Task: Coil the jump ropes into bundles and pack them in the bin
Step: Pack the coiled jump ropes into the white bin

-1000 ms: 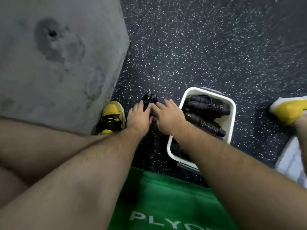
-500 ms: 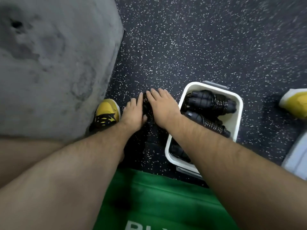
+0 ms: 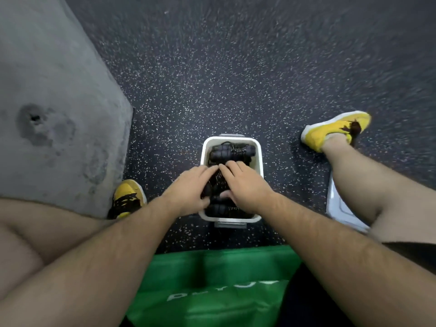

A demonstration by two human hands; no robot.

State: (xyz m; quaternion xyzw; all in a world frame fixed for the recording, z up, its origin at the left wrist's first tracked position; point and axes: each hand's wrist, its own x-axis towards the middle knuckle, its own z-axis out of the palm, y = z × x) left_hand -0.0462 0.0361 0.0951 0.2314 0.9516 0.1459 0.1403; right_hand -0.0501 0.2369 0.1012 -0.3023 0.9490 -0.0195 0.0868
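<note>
We hold a coiled rope (image 3: 218, 182) between both hands over the middle of the bin (image 3: 259, 159), left hand (image 3: 191, 190) and right hand (image 3: 243, 185) clasped round its sides. Another bundle (image 3: 232, 151) lies at the bin's 12 o'clock end, one more at 6. The cord looks light and springy, so we judge it best gripped across the coils, handles pinned, lest it unwind.

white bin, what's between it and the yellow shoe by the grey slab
In the head view, only bare speckled floor lies between the white bin and that yellow shoe; the left hand reaches over part of the stretch.
</note>
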